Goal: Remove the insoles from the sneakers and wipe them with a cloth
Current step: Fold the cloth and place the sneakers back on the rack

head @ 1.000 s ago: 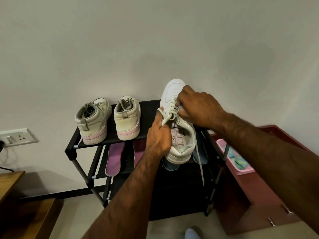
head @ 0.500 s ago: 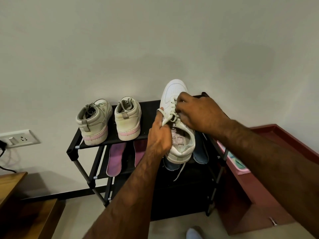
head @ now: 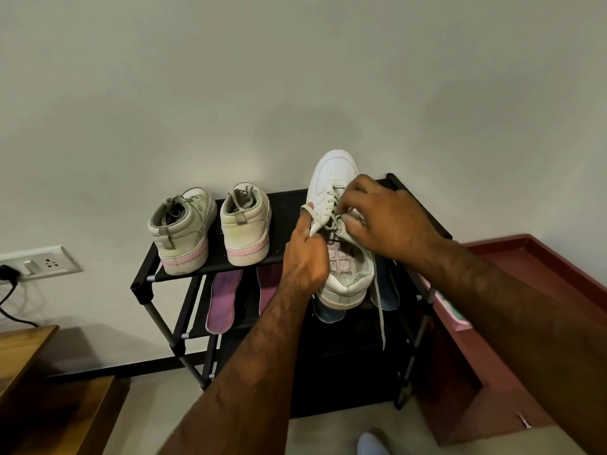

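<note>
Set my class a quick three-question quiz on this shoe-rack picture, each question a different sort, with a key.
1. True or false: both beige sneakers stand on the shoe rack's top shelf, heels toward the camera.
2. What does the right hand pinch? A) the white sneaker's laces B) a beige sneaker's heel C) a cloth.
3. Count: how many purple insoles show on the second shelf?
Key: 1 true; 2 A; 3 two.

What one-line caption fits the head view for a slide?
Left hand grips a white sneaker while right hand pinches its laces, at a black shoe rack with two other sneakers and purple insoles.
</note>
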`<state>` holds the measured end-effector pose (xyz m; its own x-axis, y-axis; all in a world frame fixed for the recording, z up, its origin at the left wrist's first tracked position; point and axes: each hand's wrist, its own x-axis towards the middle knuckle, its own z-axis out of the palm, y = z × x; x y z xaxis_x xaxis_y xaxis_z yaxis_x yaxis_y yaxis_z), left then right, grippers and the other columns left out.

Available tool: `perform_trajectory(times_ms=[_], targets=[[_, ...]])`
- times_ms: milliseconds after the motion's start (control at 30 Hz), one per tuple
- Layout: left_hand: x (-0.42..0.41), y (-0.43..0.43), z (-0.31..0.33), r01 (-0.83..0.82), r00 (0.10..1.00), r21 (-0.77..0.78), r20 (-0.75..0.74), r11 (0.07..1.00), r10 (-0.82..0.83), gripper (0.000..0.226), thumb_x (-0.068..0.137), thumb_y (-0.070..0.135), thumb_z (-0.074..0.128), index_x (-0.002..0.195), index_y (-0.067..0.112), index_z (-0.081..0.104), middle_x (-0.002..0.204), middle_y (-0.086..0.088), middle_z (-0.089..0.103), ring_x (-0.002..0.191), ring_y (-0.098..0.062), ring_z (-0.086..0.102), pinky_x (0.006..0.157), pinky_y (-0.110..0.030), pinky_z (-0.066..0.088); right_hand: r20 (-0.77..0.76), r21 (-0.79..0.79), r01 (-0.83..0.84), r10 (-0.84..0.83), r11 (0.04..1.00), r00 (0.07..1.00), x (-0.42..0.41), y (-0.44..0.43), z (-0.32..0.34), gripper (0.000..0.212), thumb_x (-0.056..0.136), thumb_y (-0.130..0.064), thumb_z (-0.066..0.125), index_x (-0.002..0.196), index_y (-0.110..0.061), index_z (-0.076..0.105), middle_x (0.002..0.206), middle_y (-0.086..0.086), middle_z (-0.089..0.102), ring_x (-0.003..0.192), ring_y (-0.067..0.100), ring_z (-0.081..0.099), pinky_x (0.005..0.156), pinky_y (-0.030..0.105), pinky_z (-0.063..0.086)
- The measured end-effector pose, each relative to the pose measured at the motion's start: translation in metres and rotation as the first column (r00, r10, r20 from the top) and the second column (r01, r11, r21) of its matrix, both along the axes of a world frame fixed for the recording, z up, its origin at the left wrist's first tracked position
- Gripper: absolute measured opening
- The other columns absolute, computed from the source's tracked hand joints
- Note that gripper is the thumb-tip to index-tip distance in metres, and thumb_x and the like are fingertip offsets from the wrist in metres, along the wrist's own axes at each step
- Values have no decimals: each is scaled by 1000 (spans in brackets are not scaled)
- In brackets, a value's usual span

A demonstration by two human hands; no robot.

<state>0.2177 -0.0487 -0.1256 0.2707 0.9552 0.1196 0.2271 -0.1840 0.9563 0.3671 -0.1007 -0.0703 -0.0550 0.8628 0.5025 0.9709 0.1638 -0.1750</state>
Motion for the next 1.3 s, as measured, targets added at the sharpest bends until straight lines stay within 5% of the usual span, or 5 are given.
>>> perform_trajectory(times_ms=[267,400,567,900,1300], targets=[[4,14,33,-128,975,-216,-204,968,84,55,80,28,45,132,20,63,107,-4,73,96,-25,68,81,-37,54,-629,-154,-4,-95,988,771,9,-2,7,25,89,-36,69,113,-29,66,111,-11,67,99,9,65,86,33,56],[-3,11,65,-148,947,-241,-314,959,68,60,74,45,53,122,11,67,110,-11,71,96,-30,67,87,-39,57,-525,-329,-5,-178,944,832,17,8,11,15,89,-38,71,99,-28,74,94,-12,73,92,8,69,82,30,57],[-24,14,93,-46,790,339,-563,940,242,26,91,21,53,112,8,62,114,-11,62,97,-29,59,80,-35,46,-465,-389,57,-249,920,849,17,19,24,14,80,-37,75,85,-24,74,84,-7,74,83,11,69,80,37,60],[-10,33,76,244,741,44,-653,969,-157,33,102,44,53,117,16,64,112,-1,67,98,-18,61,76,-32,45,-313,-303,156,-253,940,915,13,27,17,12,87,-35,67,89,-24,72,80,-5,70,76,13,66,63,28,50],[-26,42,66,174,717,249,-695,953,50,31,107,42,40,103,12,43,108,-12,56,93,-27,49,77,-35,33,-383,-322,120,-246,939,890,11,31,7,37,94,-54,60,81,-20,56,75,-6,62,70,17,58,60,31,40]])
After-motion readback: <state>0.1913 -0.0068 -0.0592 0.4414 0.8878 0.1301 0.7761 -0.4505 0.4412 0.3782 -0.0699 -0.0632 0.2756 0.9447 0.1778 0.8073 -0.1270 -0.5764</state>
